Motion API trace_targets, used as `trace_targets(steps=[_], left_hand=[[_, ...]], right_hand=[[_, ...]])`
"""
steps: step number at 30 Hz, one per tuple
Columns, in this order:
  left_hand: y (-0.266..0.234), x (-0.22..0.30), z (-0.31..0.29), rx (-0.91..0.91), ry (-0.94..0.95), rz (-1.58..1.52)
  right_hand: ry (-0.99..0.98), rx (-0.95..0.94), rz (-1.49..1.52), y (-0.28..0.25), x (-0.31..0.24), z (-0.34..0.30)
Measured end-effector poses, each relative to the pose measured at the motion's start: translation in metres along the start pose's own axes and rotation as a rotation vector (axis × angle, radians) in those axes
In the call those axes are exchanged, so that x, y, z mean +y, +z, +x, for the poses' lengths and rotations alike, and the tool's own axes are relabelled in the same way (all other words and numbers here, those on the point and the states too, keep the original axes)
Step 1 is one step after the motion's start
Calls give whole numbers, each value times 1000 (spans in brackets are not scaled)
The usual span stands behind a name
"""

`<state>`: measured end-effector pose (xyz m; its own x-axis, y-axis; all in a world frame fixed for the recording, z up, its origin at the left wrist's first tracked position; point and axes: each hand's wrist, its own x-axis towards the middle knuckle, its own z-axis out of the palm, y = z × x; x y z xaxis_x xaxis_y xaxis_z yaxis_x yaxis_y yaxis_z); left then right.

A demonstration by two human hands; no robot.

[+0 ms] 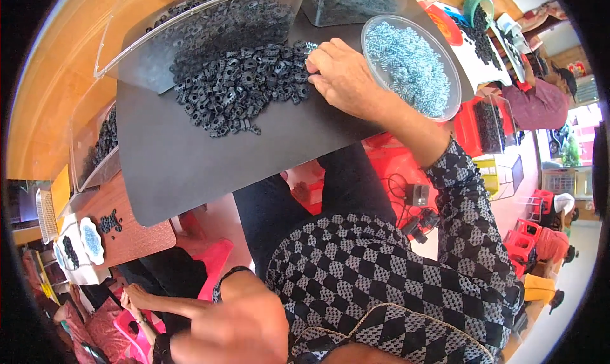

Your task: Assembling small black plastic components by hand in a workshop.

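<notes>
Blurred, nearest the lens, is the left hand (222,333), its grip impossible to tell. Black parts (241,81) lie heaped on the dark counter (210,167), left of a tub (459,100) of pale-blue pieces (406,65); a maroon-shirted person (540,103) is beyond. Well apart, the right hand (343,71) curls beside the heap, hold unclear.

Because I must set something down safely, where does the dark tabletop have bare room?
The dark tabletop is bare between the black parts and its near edge, widest toward the left corner. Crowded: the far side, with clear bins, the right hand and a tub of blue pieces.
</notes>
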<state>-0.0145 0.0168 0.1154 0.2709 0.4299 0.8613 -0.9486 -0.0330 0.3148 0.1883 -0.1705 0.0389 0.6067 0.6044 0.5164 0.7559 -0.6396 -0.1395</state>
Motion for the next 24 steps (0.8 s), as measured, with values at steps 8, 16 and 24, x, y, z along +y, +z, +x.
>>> trace_targets(steps=[8, 16, 24], left_hand=[[-3, -70, -63, -56, -861, 309], [6, -86, -74, 16, -988, 155], [-7, -84, -72, -45, -920, 254]], right_hand=[[55, 309, 408, -14, -47, -15], [236, 387, 643, -15, -95, -29], [296, 278, 293, -18, -58, -38]])
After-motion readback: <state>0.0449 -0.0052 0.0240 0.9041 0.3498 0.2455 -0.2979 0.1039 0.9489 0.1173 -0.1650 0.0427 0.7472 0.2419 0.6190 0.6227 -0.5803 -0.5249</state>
